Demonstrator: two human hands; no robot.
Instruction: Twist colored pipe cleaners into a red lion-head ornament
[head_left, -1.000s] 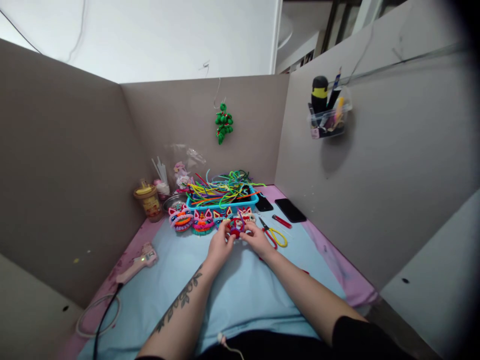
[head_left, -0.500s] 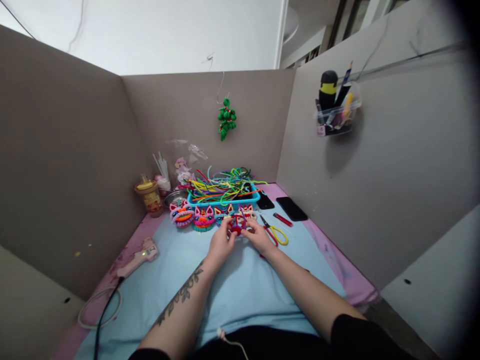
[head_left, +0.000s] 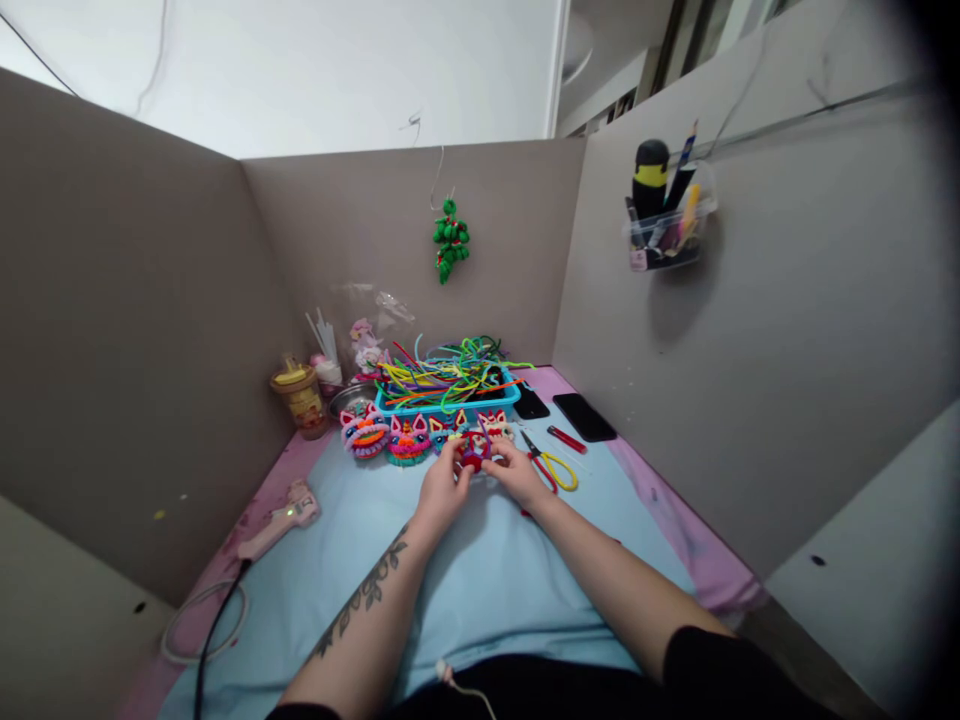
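Both hands meet over a small red pipe-cleaner piece (head_left: 473, 459) at the far middle of the light blue mat (head_left: 465, 590). My left hand (head_left: 441, 490) pinches its left side and my right hand (head_left: 516, 472) pinches its right side. Just behind the hands stands a row of finished pipe-cleaner lion heads (head_left: 386, 436), pink, orange and teal. Behind them a blue basket (head_left: 450, 404) holds several loose coloured pipe cleaners (head_left: 442, 372).
Yellow-handled scissors (head_left: 553, 468), a red tool (head_left: 565, 439) and two dark phones (head_left: 584, 416) lie right of the hands. A pink glue gun (head_left: 279, 520) with its cord lies at left, near a yellow-lidded cup (head_left: 300, 396). Grey partition walls surround the desk; a green ornament (head_left: 450, 240) and a pen holder (head_left: 666, 232) hang on them.
The hands stay on the red piece with only slight finger shifts. The view has shifted a little as my head moved.
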